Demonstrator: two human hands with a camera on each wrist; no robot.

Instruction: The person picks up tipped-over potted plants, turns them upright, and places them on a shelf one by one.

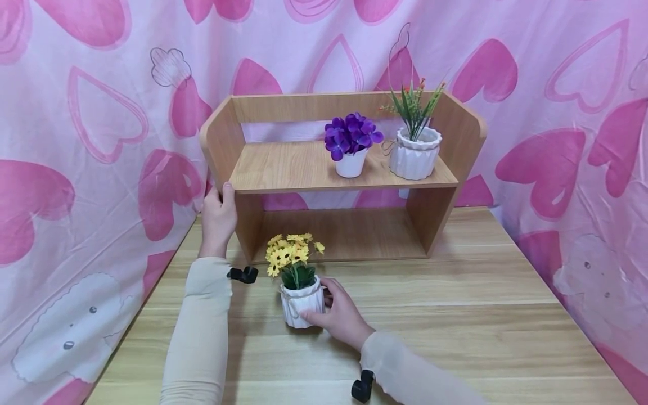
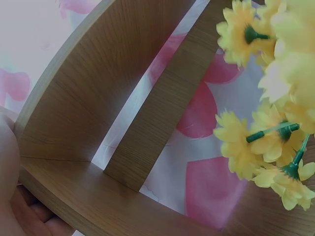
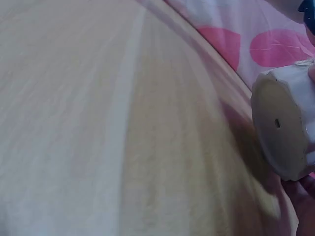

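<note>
My right hand [image 1: 346, 316] holds a white ribbed flowerpot [image 1: 300, 306] by its right side, thumb in front. Yellow daisy-like artificial flowers [image 1: 289, 254] with green leaves stand in the pot, and twine is tied round its rim. In the right wrist view the pot's underside [image 3: 275, 125], with a small hole, shows above the table. My left hand [image 1: 219, 218] grips the left side of a wooden two-tier shelf [image 1: 283, 169], at the height of its upper board. Yellow petals [image 2: 275, 140] hang close in the left wrist view.
On the upper board stand purple flowers in a small white pot [image 1: 350, 164] and a larger white pot [image 1: 415, 154] with grassy leaves and orange blossoms. The shelf rests on a wooden table [image 1: 455, 315]. A pink heart-patterned curtain [image 1: 557, 73] hangs behind and at both sides.
</note>
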